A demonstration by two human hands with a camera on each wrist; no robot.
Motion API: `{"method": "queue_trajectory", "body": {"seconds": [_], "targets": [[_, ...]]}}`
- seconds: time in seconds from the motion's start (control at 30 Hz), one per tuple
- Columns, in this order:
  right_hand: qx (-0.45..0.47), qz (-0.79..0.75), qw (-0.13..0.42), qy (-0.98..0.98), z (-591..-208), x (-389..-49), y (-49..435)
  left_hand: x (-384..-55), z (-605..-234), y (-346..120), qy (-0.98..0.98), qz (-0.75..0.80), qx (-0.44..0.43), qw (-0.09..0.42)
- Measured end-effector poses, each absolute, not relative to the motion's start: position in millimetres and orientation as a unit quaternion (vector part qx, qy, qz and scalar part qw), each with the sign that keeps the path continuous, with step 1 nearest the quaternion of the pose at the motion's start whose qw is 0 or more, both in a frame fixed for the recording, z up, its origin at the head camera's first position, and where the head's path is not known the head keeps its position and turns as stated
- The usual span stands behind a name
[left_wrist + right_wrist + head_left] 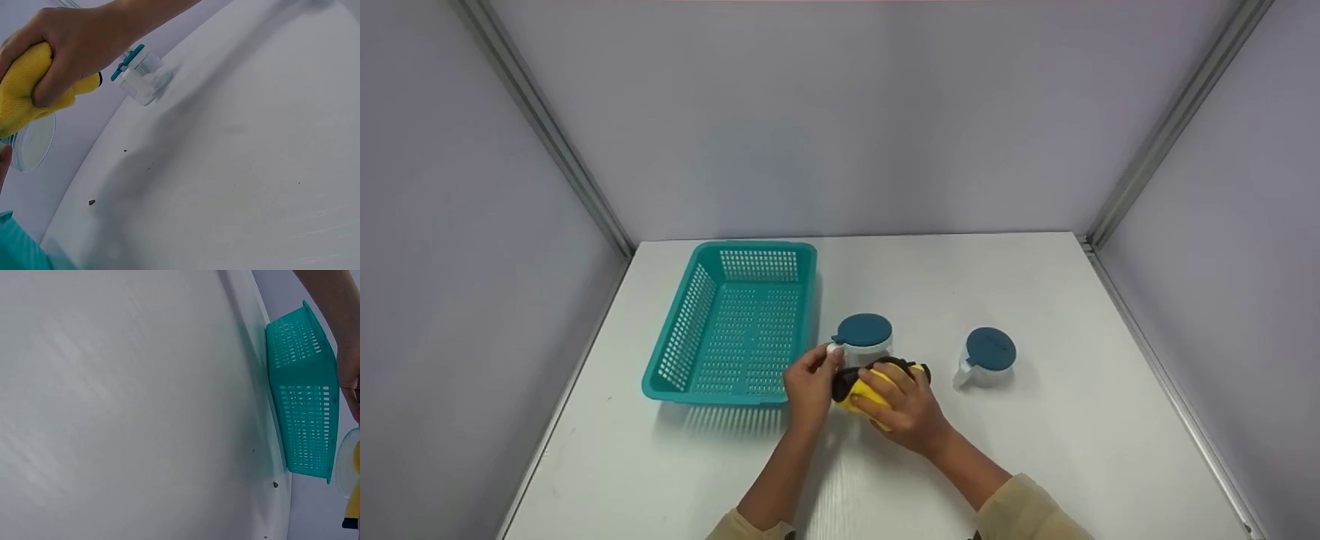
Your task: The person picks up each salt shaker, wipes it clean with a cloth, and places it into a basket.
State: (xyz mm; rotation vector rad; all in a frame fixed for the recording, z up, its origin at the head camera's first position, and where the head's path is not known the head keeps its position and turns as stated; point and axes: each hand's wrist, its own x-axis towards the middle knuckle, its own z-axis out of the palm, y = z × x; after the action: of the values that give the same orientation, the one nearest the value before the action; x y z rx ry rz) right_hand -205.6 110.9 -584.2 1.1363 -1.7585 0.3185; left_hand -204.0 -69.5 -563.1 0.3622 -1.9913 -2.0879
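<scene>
Right hand (904,409) curled round fuzzy yellow cloth (22,93), left hand (810,384) apparently pinching clear cylindrical jug's (865,337) handle (834,348).

No text, label, brand, number or sign can be read in any of the three views. A faint dark mark shows on the blue lid (991,346) of the right-hand jar (990,378), too small to tell whether it is lettering.
</scene>
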Motion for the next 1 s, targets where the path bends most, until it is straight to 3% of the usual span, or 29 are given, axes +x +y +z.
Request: {"method": "queue_trajectory", "body": {"seconds": [0.37,0.6,1.0], "targets": [[0.530,0.127,0.462,-0.700,-560.5,-212.7,126.8,-217.0,-549.0,-82.9,-0.674,-0.729,0.118,0.016],[0.504,0.150,0.470,-0.709,-538.8,-218.3,135.7,-222.6,-547.6,-89.6,-0.627,-0.769,0.115,-0.040],[0.454,0.181,0.479,-0.730,-520.5,-217.2,131.9,-223.7,-547.7,-90.5,-0.614,-0.781,0.089,-0.064]]}}
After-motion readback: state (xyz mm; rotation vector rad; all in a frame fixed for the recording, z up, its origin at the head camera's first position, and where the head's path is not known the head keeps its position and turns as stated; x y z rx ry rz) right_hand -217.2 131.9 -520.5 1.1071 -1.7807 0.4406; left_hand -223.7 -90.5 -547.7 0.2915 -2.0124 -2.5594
